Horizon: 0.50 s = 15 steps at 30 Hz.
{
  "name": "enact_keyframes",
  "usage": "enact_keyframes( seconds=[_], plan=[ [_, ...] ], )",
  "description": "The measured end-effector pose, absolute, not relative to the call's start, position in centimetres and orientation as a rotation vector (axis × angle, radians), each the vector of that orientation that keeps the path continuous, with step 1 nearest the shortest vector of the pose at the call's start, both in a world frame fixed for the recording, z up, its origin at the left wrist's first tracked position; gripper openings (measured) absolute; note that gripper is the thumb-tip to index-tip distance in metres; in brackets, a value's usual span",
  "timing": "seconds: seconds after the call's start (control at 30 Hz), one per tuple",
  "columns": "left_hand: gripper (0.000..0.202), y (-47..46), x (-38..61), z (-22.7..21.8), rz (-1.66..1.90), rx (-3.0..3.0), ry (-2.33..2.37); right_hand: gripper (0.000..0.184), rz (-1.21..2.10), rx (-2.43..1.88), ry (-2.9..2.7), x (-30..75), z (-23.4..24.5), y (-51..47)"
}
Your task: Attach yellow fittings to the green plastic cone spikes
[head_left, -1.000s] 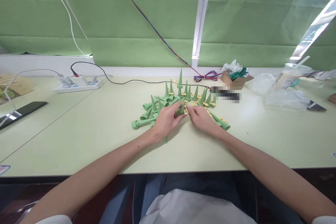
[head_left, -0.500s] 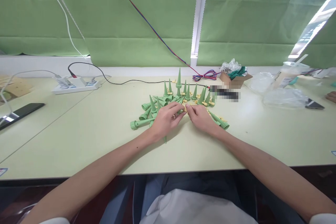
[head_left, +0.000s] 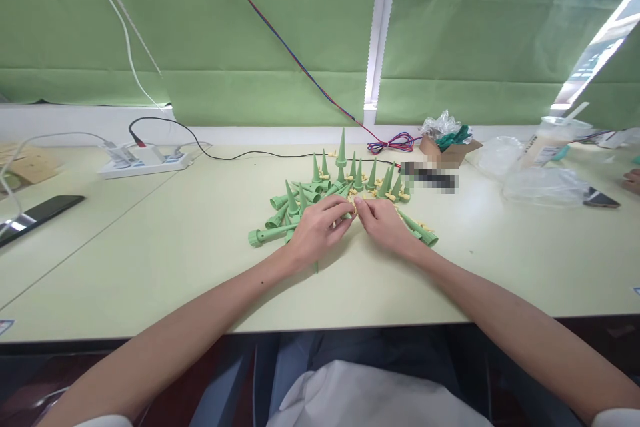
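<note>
Several green plastic cone spikes [head_left: 300, 199] lie and stand in a pile on the pale table [head_left: 175, 247], with small yellow pieces [head_left: 373, 193] scattered among them. My left hand [head_left: 316, 230] is closed around one green cone [head_left: 345, 211], whose tip pokes out below the wrist. My right hand [head_left: 384, 225] pinches a small yellow piece at the cone's open end. The two hands touch at the fingertips. One tall cone [head_left: 342, 149] stands upright at the back of the pile.
A white power strip [head_left: 145, 161] with a black cable lies at the left, a dark phone [head_left: 40, 211] further left. A small cardboard box [head_left: 447, 149], plastic bags [head_left: 543, 185] and a cup [head_left: 553, 140] sit at the right. Another person's hand [head_left: 633, 180] shows at the right edge.
My left hand's fingers have curled tighter round the green cone, and my right fingertips have pressed in against its end. The pile has not moved.
</note>
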State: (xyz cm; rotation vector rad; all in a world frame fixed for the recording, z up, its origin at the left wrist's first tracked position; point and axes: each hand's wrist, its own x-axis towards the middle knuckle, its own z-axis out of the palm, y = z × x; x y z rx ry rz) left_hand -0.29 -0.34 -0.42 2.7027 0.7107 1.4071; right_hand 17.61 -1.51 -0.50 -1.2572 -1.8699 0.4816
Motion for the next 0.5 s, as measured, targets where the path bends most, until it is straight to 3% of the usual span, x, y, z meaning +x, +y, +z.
enact_keyframes(
  seconds=[0.5],
  plan=[
    [0.015, -0.37, -0.46, -0.67, 1.355, 2.688, 0.714, 0.047, 0.473, -1.269, -1.875, 17.54, -0.69, -1.47]
  ],
)
